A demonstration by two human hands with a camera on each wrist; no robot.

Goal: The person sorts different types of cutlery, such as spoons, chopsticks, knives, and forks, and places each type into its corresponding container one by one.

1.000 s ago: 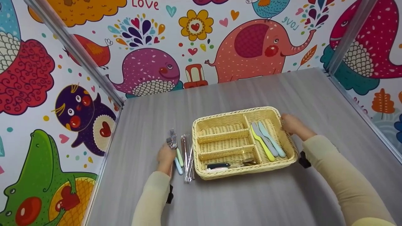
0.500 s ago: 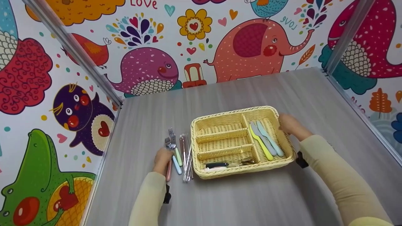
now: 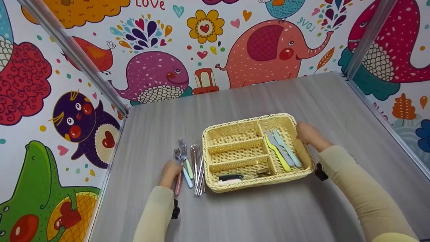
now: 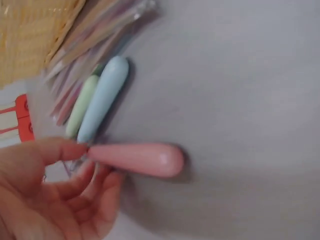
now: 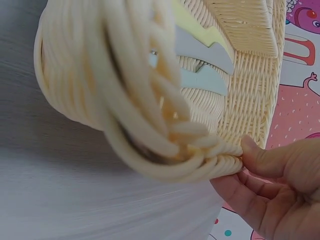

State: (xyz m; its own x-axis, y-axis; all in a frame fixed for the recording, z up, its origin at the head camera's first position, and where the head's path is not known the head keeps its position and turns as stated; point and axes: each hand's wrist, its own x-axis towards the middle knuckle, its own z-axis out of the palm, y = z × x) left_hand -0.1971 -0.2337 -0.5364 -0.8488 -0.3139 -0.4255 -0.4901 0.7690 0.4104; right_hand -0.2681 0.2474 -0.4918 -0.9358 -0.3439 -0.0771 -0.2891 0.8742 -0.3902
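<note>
1 basket [image 3: 304, 161], 3 knives [image 3: 281, 151], 3 forks [image 3: 183, 161] (pastel handles).

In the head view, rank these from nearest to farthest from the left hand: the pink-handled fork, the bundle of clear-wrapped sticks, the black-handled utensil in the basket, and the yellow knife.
1. Pink-handled fork: pinched by the left hand.
2. Bundle of clear-wrapped sticks: on the table, beside the basket's left wall.
3. Black-handled utensil: basket's front compartment.
4. Yellow knife: basket's right compartment.
</note>
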